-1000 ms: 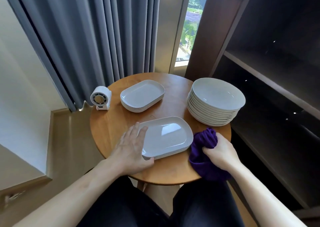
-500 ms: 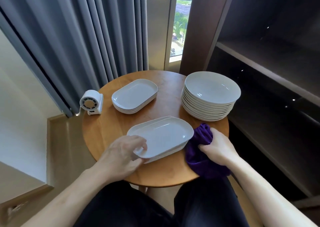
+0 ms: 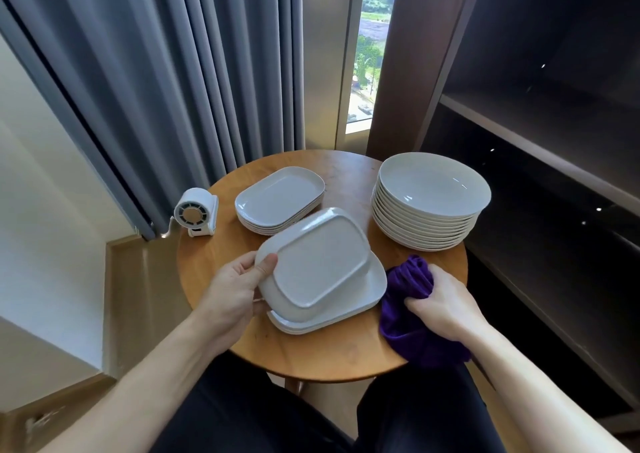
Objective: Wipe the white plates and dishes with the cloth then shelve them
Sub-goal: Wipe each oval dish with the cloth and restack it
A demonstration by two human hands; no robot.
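Fingers [image 3: 242, 262] of the left hand [image 3: 231, 291] pinched the near-left edge of a white rectangular ceramic dish [image 3: 317, 262], thumb on its underside and the rest tucked behind the rim. A second before, that hand had lain flat on the dish as it sat level on the near stack of white rectangular dishes [image 3: 375, 290]. Now the dish was raised and tilted with its base toward the camera; whether its lower edge touched the stack I could not tell. The right hand [image 3: 446, 310] gripped the bunched purple cloth [image 3: 412, 279], curled round it at the near-right edge of the round wooden worktop [image 3: 311, 355], much where it had been. By my reading, the dish was being offered up for wiping, underside first, with no wipe yet begun. The far stack of rectangular dishes [image 3: 277, 196], the stack of white round plates [image 3: 433, 189] and the dark wooden shelves [image 3: 554, 123] on the right were untouched.
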